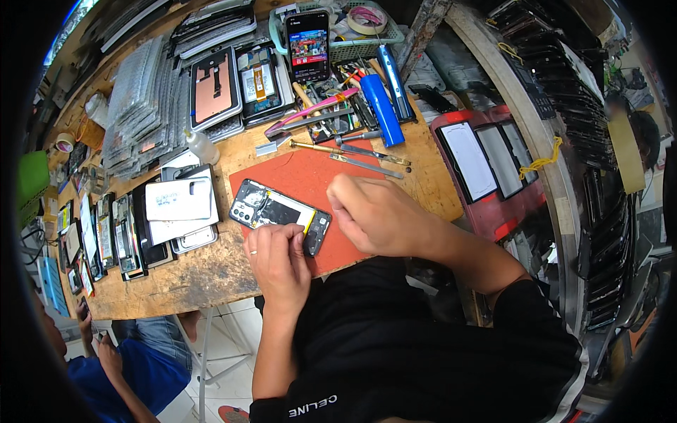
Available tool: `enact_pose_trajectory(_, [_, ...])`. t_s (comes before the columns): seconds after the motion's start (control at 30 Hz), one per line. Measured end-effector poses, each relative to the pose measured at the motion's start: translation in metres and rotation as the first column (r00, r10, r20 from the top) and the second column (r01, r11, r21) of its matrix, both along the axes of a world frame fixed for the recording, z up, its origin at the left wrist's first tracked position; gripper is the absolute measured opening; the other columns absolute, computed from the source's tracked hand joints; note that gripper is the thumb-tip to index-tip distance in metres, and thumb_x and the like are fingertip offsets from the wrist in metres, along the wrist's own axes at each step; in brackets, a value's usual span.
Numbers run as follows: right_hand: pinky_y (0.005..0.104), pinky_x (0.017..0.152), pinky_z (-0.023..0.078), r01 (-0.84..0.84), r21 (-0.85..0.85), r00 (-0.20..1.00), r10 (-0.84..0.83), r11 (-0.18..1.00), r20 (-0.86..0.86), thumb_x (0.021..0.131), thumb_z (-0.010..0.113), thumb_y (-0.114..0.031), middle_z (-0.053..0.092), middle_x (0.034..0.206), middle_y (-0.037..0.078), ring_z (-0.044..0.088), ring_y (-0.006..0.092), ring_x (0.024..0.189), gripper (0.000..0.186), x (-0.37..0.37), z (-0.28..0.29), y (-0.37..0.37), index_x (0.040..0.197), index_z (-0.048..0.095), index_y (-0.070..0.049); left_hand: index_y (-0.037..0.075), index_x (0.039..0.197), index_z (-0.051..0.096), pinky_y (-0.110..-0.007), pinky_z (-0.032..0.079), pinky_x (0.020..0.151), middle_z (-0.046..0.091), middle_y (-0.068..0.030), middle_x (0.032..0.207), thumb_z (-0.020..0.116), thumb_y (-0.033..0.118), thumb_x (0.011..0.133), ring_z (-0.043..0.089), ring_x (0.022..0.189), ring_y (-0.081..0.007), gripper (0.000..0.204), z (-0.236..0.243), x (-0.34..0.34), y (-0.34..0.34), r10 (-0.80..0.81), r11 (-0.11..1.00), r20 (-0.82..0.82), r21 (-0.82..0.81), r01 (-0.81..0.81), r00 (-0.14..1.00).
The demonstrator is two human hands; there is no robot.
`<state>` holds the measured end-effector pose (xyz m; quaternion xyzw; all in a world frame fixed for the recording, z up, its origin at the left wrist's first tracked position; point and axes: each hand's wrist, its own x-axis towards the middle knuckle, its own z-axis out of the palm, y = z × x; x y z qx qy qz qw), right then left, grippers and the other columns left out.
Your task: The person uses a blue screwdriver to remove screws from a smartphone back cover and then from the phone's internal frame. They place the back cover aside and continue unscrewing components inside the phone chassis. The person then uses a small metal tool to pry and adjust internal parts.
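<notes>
An opened smartphone point(278, 211) lies aslant on a red mat point(310, 166), its back off and its dark battery and inner parts bare. A yellow strip crosses it near the right end. Fingers curled, my left hand point(278, 261) grips the phone's near edge. My right hand point(367, 215) is closed just past the phone's right end; its curled fingers hide whatever they may hold. Behind the mat lie tweezers point(282, 130), a brass-coloured screwdriver point(316, 147) and a flat metal blade point(367, 166).
A phone with a lit screen point(308, 46) stands before a green basket point(338, 49). Nearby are a blue cylinder point(381, 109) and a small bottle point(202, 146). Bubble-wrapped stacks point(137, 106) and phone parts point(127, 233) crowd the left. Another person point(134, 374) sits at lower left.
</notes>
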<state>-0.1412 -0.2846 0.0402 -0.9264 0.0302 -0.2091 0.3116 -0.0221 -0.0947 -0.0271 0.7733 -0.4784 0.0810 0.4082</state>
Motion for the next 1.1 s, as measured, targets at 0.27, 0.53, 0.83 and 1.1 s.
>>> enact_pose_trajectory(0.27, [0.0505, 0.07, 0.055, -0.006, 0.108, 0.993, -0.007, 0.994, 0.118, 0.095, 0.067, 0.005, 0.067, 0.09, 0.019, 0.071, 0.0453, 0.085, 0.021, 0.003, -0.004, 0.002, 0.106, 0.05, -0.001, 0.008, 0.101, 0.067, -0.044, 0.041, 0.087, 0.062, -0.0089, 0.094, 0.079, 0.01, 0.095, 0.059, 0.092, -0.0311, 0.013, 0.001, -0.002, 0.0, 0.042, 0.999, -0.012, -0.002, -0.042, 0.999])
enact_pose_trajectory(0.53, [0.0398, 0.063, 0.053, -0.023, 0.103, 0.993, 0.011, 0.994, 0.118, 0.097, 0.071, 0.007, 0.065, 0.083, 0.013, 0.067, 0.031, 0.068, 0.022, 0.008, -0.002, 0.007, 0.099, 0.05, -0.001, 0.006, 0.094, 0.068, -0.048, 0.042, 0.089, 0.062, -0.0109, 0.094, 0.074, 0.01, 0.098, 0.059, 0.094, -0.0335, 0.008, 0.003, -0.002, -0.001, 0.05, 0.999, 0.002, 0.014, -0.05, 0.999])
enact_pose_trajectory(0.83, [0.0407, 0.065, 0.054, -0.042, 0.085, 0.997, 0.035, 0.995, 0.076, 0.097, 0.07, 0.006, 0.067, 0.085, 0.015, 0.071, 0.0333, 0.075, 0.02, 0.011, -0.003, 0.008, 0.099, 0.05, 0.0, 0.008, 0.097, 0.068, -0.046, 0.042, 0.089, 0.063, -0.009, 0.096, 0.078, 0.013, 0.097, 0.061, 0.096, -0.0312, 0.012, 0.002, -0.003, -0.001, 0.1, 0.995, -0.005, 0.02, -0.1, 0.995])
enact_pose_trajectory(1.1, [0.0492, 0.07, 0.054, -0.073, 0.113, 0.995, 0.065, 0.991, 0.072, 0.093, 0.07, 0.004, 0.064, 0.087, 0.019, 0.07, 0.0432, 0.084, 0.024, 0.009, -0.005, 0.01, 0.106, 0.05, 0.0, 0.009, 0.098, 0.071, -0.044, 0.043, 0.09, 0.065, -0.0063, 0.094, 0.083, 0.01, 0.091, 0.062, 0.095, -0.0289, 0.013, 0.005, -0.002, -0.002, 0.079, 0.997, -0.002, -0.007, -0.079, 0.997])
